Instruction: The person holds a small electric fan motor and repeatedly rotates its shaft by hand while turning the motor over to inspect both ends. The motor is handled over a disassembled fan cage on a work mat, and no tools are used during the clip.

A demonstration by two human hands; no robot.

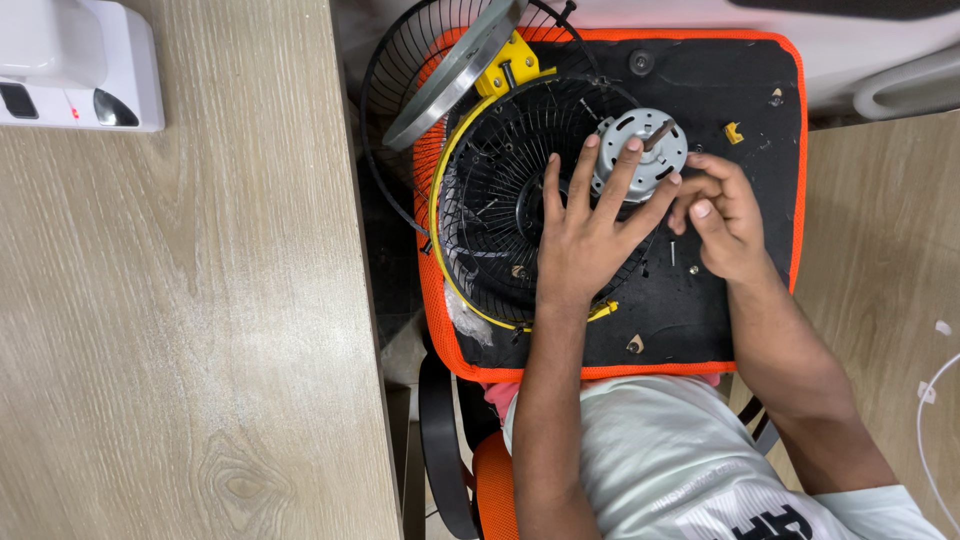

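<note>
Black pad [740,90]: motor [640,145] under fingers [615,180] (left)

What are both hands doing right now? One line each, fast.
Left hand: open, fingers spread flat on the black fan grille, fingertips touching the silver motor.
Right hand: curled shut beside the motor; anything pinched cannot be told.

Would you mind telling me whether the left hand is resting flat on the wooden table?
No, the left hand lies spread over the black fan grille and the silver motor, not on the wooden table.
</note>
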